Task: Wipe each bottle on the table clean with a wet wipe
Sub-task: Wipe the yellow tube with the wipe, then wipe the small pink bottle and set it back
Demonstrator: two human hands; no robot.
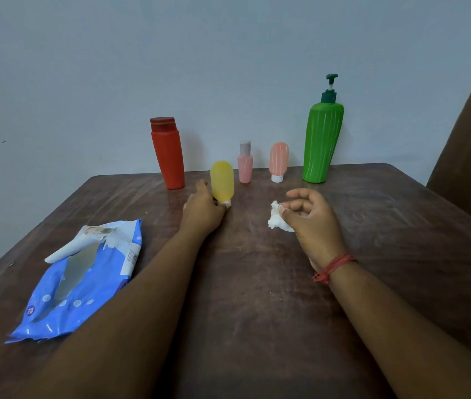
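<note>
The person's left hand grips the yellow bottle down at its white cap, fingers curled round the base, and the bottle stands cap-down on the brown wooden table, about mid-table and a little left of centre. The right hand is just to the right of it, fingers curled, pinching a crumpled white wet wipe between thumb and fingertips; the wipe is clear of the yellow bottle. A red thread band circles the right wrist.

Along the far edge, by the grey wall, the other bottles stand in a row: a red bottle at the left, then a small pink bottle, then a peach tube standing on its white cap, and the tall green pump bottle at the right. The yellow bottle stands nearer than this row, between the red and pink ones.

On the near left of the table lies the blue wet wipe pack, its flap peeled open.
</note>
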